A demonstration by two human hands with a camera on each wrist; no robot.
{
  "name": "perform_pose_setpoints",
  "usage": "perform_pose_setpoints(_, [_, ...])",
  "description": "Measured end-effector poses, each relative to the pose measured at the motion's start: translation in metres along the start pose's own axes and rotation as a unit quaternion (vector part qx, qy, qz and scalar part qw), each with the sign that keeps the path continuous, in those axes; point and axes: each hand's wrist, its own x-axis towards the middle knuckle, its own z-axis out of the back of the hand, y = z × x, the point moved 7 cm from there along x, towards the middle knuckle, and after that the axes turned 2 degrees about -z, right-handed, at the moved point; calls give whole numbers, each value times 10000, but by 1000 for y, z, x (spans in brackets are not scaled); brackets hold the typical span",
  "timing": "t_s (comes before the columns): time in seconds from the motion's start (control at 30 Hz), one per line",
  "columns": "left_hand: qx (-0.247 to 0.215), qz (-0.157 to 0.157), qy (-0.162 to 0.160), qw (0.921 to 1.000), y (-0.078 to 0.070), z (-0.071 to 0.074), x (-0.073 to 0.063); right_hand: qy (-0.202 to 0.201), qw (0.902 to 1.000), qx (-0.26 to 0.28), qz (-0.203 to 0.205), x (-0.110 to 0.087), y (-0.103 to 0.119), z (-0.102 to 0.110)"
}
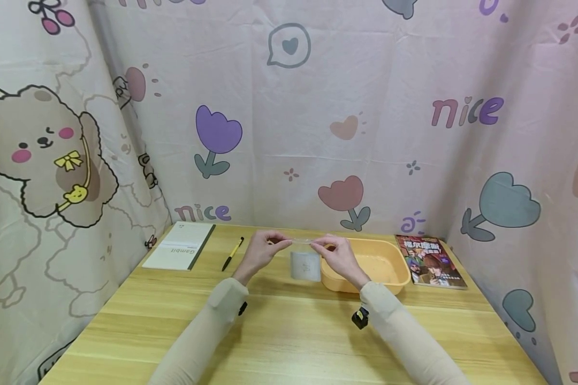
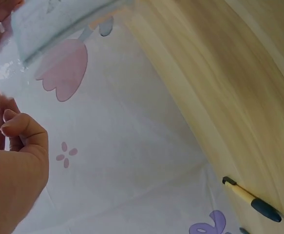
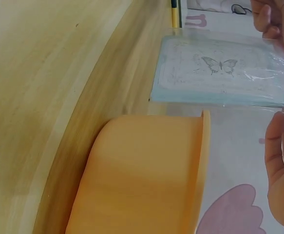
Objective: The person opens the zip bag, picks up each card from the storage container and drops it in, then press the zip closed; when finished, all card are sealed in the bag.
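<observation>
A clear plastic bag (image 1: pixel 305 266) hangs upright above the table, its top edge stretched between both hands. Inside it lies a pale, flat paper pack (image 3: pixel 219 68) with a butterfly print, seen most plainly in the right wrist view. My left hand (image 1: pixel 262 250) pinches the left end of the bag's top edge between thumb and fingers. At the other end my right hand (image 1: pixel 339 259) pinches the same edge, in front of the orange plastic basin (image 1: pixel 403 270). In the left wrist view the pack (image 2: pixel 59 29) is partly cut off.
Right of the hands, the basin stands close beside the bag. A comic-style magazine (image 1: pixel 428 262) lies beyond it at the table's right. To the left are a yellow and black pen (image 1: pixel 233 254) and a notebook (image 1: pixel 178 247). A printed curtain (image 1: pixel 289 117) hangs behind the table.
</observation>
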Motion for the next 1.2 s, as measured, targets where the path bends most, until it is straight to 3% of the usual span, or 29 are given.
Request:
perform_pose_setpoints(0.3, [-70,-335,-7,9994,-6,-3,-1,54,9997,196,-95,0,-3,-1])
perform_pose_setpoints(0.5, [-63,-579,209,9981,-10,-11,-1,82,9994,317,59,-1,3,-6])
perform_pose_setpoints(0.83, [2,-619,86,9980,-13,-17,-1,184,9993,286,146,1,4,-20])
perform_pose_setpoints(1.2, [281,-760,204,9965,-15,-22,-4,53,9991,359,227,1,6,-26])
